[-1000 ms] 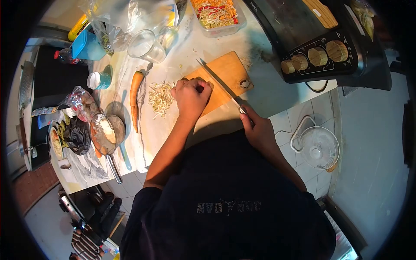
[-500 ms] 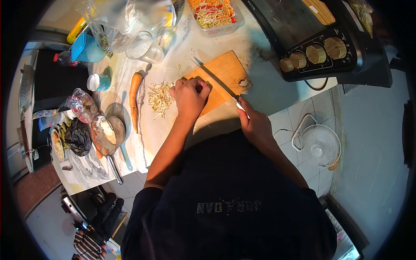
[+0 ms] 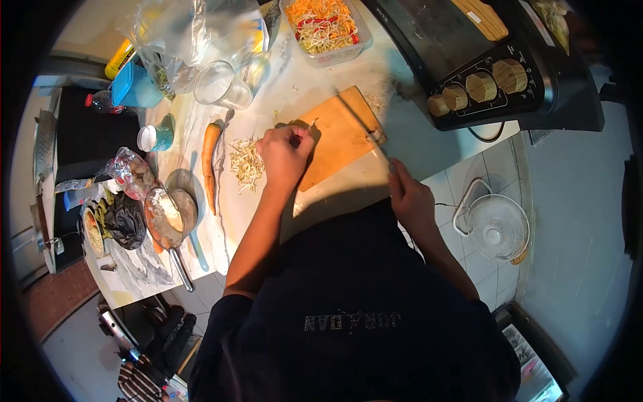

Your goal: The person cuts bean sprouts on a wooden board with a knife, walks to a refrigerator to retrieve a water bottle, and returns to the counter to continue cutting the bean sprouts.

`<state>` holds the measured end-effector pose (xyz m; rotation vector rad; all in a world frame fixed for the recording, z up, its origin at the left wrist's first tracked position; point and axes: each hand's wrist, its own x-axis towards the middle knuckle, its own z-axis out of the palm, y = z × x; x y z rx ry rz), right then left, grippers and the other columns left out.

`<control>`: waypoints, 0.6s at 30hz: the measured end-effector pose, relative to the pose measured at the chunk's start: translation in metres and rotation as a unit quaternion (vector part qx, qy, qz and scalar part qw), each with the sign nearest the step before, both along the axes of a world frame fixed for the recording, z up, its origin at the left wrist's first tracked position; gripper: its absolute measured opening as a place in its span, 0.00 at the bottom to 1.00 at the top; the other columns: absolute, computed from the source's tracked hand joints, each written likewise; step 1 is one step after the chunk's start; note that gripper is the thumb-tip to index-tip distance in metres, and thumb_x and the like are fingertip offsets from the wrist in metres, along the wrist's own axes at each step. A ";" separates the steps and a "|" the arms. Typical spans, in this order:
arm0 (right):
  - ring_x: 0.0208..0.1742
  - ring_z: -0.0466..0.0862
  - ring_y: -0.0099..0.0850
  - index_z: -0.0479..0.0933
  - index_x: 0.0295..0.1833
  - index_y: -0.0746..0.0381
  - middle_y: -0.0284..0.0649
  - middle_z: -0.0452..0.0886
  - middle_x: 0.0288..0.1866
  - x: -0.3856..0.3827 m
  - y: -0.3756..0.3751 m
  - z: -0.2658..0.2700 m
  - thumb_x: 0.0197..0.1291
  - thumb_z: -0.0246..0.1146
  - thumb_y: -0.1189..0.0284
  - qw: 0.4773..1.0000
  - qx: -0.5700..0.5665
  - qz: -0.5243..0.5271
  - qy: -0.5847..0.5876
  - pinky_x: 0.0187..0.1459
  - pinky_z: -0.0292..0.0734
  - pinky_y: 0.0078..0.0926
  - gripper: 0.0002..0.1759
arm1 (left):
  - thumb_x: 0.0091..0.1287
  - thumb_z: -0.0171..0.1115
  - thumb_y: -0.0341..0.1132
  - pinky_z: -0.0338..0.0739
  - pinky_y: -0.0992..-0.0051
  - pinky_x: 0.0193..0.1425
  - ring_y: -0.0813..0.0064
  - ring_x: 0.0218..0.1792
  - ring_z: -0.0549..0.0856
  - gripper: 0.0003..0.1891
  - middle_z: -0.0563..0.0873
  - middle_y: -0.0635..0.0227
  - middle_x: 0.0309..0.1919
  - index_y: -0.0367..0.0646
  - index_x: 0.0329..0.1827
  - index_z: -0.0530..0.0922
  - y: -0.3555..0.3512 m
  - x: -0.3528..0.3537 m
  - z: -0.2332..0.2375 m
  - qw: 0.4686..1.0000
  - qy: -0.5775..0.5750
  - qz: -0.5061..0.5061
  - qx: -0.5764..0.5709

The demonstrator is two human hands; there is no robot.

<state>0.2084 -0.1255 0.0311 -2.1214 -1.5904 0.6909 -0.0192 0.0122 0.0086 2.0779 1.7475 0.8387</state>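
My right hand (image 3: 412,194) is closed round the handle of a knife (image 3: 358,117), whose blade lies over the right part of the wooden cutting board (image 3: 335,144). At the board's left edge, my left hand (image 3: 288,151) is pinched, and a thin pale bean sprout (image 3: 314,124) seems to stick out past the fingertips. Just left of that hand, a loose pile of bean sprouts (image 3: 246,164) lies on the marbled tabletop. A peeled-looking orange carrot (image 3: 210,161) lies further left.
A clear tub of shredded vegetables (image 3: 325,30) stands behind the board. To the right is a black appliance with wooden knobs (image 3: 481,86). On the left are a clear plastic cup (image 3: 223,86), a small jar (image 3: 154,138) and a long-handled sieve (image 3: 171,214).
The knife and my right hand have moved right and slightly toward me, away from my left hand. My left hand has shifted slightly left and toward me.
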 end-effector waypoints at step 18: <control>0.28 0.88 0.39 0.78 0.63 0.62 0.47 0.85 0.28 0.024 0.009 0.015 0.71 0.60 0.62 0.992 0.045 -0.088 0.083 0.33 0.80 0.32 0.21 | 0.65 0.66 0.41 0.80 0.67 0.35 0.63 0.26 0.86 0.13 0.89 0.56 0.29 0.39 0.39 0.88 0.133 0.013 0.054 0.995 -0.093 -0.039 0.011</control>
